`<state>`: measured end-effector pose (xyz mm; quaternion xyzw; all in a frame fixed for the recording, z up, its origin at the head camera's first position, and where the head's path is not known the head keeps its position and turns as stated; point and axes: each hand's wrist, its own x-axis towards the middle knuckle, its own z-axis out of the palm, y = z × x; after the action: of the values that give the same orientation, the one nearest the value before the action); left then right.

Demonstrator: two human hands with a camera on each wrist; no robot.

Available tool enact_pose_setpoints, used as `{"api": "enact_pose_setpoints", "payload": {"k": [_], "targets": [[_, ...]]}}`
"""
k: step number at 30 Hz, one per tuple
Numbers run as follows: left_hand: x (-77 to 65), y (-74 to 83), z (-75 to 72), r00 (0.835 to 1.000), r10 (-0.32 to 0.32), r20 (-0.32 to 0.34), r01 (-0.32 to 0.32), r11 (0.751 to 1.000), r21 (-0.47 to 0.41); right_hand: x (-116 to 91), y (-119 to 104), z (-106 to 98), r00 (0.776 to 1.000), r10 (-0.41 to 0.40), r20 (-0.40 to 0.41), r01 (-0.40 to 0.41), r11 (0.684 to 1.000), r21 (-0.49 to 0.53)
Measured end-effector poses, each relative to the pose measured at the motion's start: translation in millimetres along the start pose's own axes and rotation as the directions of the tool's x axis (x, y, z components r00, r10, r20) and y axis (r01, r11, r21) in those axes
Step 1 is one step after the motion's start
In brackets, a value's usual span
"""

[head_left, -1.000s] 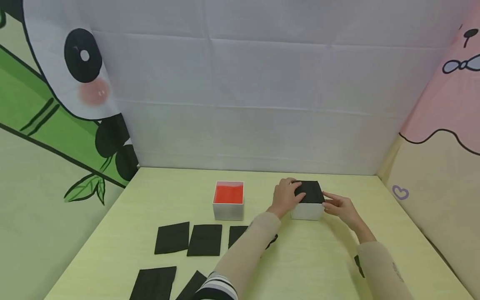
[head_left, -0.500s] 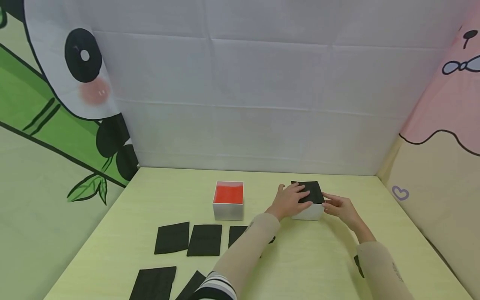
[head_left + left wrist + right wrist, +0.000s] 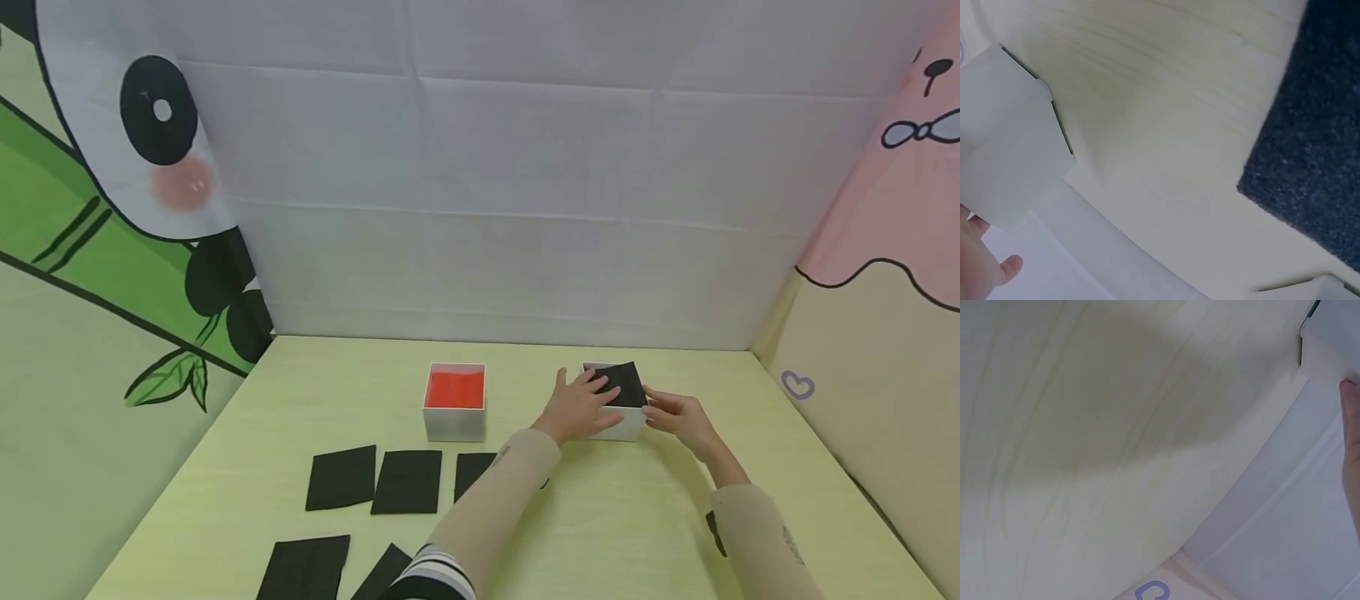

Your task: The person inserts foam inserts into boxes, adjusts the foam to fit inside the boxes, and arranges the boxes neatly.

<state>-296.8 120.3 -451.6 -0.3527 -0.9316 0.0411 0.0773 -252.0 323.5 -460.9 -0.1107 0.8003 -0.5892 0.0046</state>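
A white square box [image 3: 628, 426] stands at the right of the table, with a black felt square [image 3: 628, 385] over its opening. The felt lies askew; its left side sits lower and bares the white rim at the back left. My left hand [image 3: 577, 410] rests on the felt, fingers spread and fairly straight. At the box's right wall, the extended fingers of my right hand [image 3: 681, 421] touch near the felt's front corner. The left wrist view shows the box side [image 3: 1010, 137] above the left thumb. In the right wrist view a straight finger [image 3: 1350, 403] meets the box wall.
Left of my hands stands a second white box [image 3: 455, 424] with a red sheet [image 3: 456, 389] inside. Several black felt squares [image 3: 407, 482] lie on the table in front, some partly under my left sleeve [image 3: 491, 492]. A white cloth backdrop [image 3: 480, 208] closes off the back.
My left hand has shifted from the felt's left edge onto its top, fingers spreading. The felt's left side has sunk, uncovering the box rim. The right hand stays put.
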Motion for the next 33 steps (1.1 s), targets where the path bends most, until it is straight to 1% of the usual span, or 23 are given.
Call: {"api": "enact_pose_setpoints", "payload": {"k": [3, 6, 9, 13, 18, 24, 29, 33], "targets": [[2.1, 2.4, -1.9, 1.000, 0.019, -0.023, -0.019, 1.000, 0.013, 0, 0, 0, 1.000, -0.004, -0.001, 0.004, 1.000, -0.007], [5.4, 5.8, -5.8, 0.997, 0.061, -0.049, -0.060, 0.998, 0.028, 0, -1, -1, 1.000, -0.007, 0.000, 0.007, 1.000, -0.006], [9.9, 8.9, -8.0, 0.996, 0.088, -0.034, -0.087, 0.995, 0.040, 0, -2, 0, 1.000, -0.011, 0.002, 0.011, 1.000, 0.006], [15.7, 11.3, -8.4, 0.997, 0.081, 0.015, -0.081, 0.996, 0.033, 0, -3, 1, 1.000, -0.011, 0.017, 0.011, 1.000, 0.021], [20.2, 13.5, -9.0, 0.997, 0.072, 0.032, -0.072, 0.997, 0.010, -2, -4, 1, 1.000, -0.003, 0.018, 0.002, 1.000, 0.020], [21.1, 14.6, -7.7, 0.995, 0.070, 0.069, -0.068, 0.997, -0.019, -1, -3, 2, 1.000, -0.001, 0.014, 0.001, 1.000, 0.012], [20.6, 15.6, -7.6, 0.995, 0.066, 0.073, -0.063, 0.997, -0.039, -1, -1, 3, 1.000, -0.013, 0.014, 0.013, 1.000, 0.003], [19.9, 16.4, -8.7, 0.994, 0.070, 0.090, -0.067, 0.997, -0.033, 0, 0, 3, 1.000, -0.027, 0.008, 0.027, 0.999, 0.021]]}}
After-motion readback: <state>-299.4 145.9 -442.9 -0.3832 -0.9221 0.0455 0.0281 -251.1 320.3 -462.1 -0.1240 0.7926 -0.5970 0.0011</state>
